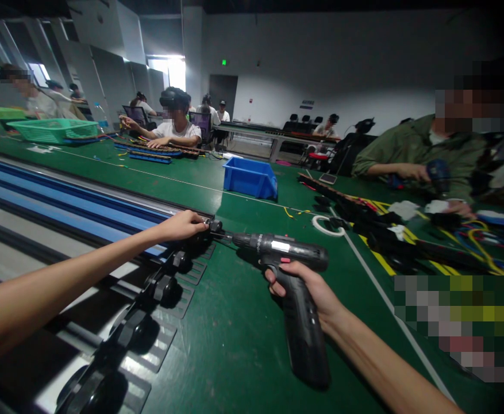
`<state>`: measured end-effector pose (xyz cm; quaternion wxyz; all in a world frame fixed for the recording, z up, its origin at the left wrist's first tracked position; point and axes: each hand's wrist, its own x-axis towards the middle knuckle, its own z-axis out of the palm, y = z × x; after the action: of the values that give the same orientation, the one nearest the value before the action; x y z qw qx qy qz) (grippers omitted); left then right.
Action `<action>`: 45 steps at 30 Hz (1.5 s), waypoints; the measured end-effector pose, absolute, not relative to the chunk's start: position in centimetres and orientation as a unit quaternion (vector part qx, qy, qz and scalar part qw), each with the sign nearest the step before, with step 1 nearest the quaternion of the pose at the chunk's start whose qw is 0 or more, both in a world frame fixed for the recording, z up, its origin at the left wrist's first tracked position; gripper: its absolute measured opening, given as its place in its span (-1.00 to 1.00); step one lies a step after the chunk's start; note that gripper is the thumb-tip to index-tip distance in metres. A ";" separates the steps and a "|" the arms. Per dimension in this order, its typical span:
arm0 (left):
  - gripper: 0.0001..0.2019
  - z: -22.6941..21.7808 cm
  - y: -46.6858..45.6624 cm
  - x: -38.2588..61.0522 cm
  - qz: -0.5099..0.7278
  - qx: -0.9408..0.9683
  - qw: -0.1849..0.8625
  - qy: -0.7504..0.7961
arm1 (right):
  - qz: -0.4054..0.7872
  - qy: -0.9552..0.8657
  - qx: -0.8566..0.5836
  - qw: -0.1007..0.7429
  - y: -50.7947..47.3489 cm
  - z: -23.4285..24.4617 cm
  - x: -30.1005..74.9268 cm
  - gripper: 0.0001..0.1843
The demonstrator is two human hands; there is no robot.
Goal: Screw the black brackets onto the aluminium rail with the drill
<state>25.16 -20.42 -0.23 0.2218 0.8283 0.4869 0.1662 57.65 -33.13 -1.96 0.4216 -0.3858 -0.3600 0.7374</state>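
Observation:
My right hand (306, 284) is wrapped round the grip of a black cordless drill (297, 253), one finger near its red button. The drill points left, and its thin bit reaches a black knob-like end fitting (216, 226) on the farthest of the long rails. My left hand (187, 224) has its fingers closed at that same fitting, beside the bit tip; the fingertips are partly hidden. Nearer to me, a row of similar black fittings (165, 289) with slotted black plates (183, 299) lines the ends of the blue and grey rails (74, 198).
A blue bin (250, 177) stands beyond the drill on the green table (234, 345). Cables and black parts (376, 230) lie at right, near a co-worker holding another drill (438, 175). A white ring (328, 225) lies nearby. Across the table are another co-worker and a green basket (53, 131).

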 end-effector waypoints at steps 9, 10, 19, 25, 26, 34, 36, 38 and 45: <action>-0.56 -0.4 -20.4 25.2 0.164 0.827 0.221 0.490 | 0.745 -0.356 -0.376 0.421 -33.1 -2.2 57.5 -0.77; -0.56 -0.4 -20.4 25.2 0.164 0.828 0.221 0.489 | 0.748 -0.354 -0.370 0.422 -33.1 -2.3 57.4 -0.78; -0.58 -0.6 -20.4 25.2 0.173 0.836 0.195 0.482 | 0.790 -0.277 -0.353 0.417 -33.1 -2.2 57.6 -0.76; -0.53 -0.5 -20.8 25.3 0.169 0.840 0.186 0.480 | 0.784 -0.296 -0.327 0.437 -33.6 -2.5 58.2 -0.69; -0.51 -0.5 -20.8 25.2 0.172 0.838 0.184 0.485 | 0.780 -0.296 -0.320 0.450 -33.7 -2.5 58.3 -0.68; -0.55 -0.7 -21.0 25.0 0.196 0.848 0.139 0.473 | 0.742 -0.215 -0.331 0.542 -33.0 -3.4 59.4 -0.65; -0.56 -0.9 -21.0 24.9 0.198 0.853 0.112 0.470 | 0.743 -0.198 -0.331 0.547 -32.6 -3.4 59.7 -0.62; -0.57 -1.0 -21.0 24.7 0.198 0.857 0.091 0.468 | 0.743 -0.194 -0.336 0.546 -32.4 -3.3 59.9 -0.61; -0.54 -0.8 -20.7 23.3 0.171 0.872 0.066 0.453 | 0.727 -0.279 -0.432 0.454 -32.4 -2.3 60.8 -0.50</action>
<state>23.32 -20.71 -0.75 0.0658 0.8722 0.4534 0.1712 60.79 -32.38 -2.26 0.4541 -0.4323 -0.2790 0.7274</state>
